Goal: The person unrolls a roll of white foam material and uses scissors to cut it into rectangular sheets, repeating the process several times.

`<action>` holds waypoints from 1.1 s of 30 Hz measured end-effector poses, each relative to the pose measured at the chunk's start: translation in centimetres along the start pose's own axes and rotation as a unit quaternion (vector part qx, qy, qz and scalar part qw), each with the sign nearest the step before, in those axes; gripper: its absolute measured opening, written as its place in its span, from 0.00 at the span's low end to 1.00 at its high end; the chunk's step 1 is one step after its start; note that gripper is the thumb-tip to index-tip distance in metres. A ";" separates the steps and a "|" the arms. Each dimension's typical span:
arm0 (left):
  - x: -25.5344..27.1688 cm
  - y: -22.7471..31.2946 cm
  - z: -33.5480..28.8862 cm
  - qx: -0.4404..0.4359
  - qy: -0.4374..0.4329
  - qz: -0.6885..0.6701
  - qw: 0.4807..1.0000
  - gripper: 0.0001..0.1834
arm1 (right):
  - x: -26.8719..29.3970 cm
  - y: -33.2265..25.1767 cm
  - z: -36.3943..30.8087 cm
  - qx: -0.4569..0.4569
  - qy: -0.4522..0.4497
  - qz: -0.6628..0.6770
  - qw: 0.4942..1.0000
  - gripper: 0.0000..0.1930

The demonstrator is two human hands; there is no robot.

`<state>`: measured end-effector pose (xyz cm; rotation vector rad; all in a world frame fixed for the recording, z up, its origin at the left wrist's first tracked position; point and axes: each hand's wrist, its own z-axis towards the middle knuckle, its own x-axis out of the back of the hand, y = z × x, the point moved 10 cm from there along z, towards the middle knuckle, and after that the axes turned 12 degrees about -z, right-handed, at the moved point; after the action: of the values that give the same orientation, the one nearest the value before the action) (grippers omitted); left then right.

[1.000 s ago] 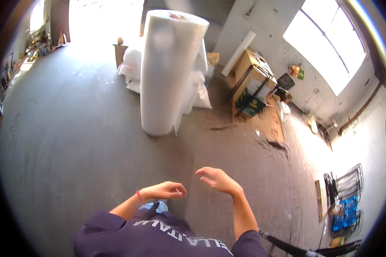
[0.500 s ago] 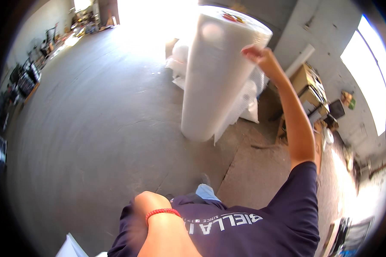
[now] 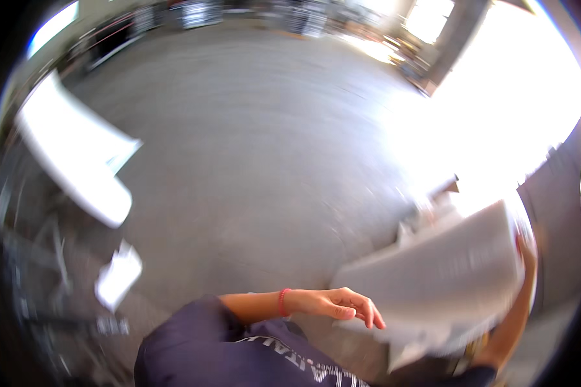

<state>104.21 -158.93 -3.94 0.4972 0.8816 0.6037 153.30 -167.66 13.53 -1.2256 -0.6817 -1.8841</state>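
A tall roll of translucent bubble wrap (image 3: pixel 432 277) stands at my lower right, blurred and stretched by the lens. At its top end is my right hand (image 3: pixel 528 250), against the rim. Motion smears those fingers, and I cannot make out whether they grip the plastic. My left hand (image 3: pixel 345 306), with a red bracelet (image 3: pixel 283 302) on its wrist, reaches across in front of my body. Its fingers are loosely stretched and slightly bent, and nothing is in them. In this view it is just in front of the roll's lower part; no contact is plain.
Grey concrete floor (image 3: pixel 239 148) spreads ahead. A white roll or sheet (image 3: pixel 77 151) stands at the left, with a white piece (image 3: pixel 119 276) of paper or plastic nearer. Wrapped stacks (image 3: pixel 200 13) line the far wall. Bright light floods a wide opening at the right.
The view has swung left, so the bubble wrap roll now appears at the lower right. My left hand has gone from near my body to reaching rightward. My right hand remains at the roll's top.
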 end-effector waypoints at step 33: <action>-6.5 29.4 -62.9 -0.342 0.751 0.321 0.465 0.10 | -29.1 -109.6 -15.0 0.069 -0.669 0.701 0.239 0.09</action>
<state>40.91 -132.25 -16.09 -0.7731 1.9499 2.1671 61.80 -108.79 -21.82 -1.8942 -0.0878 1.0669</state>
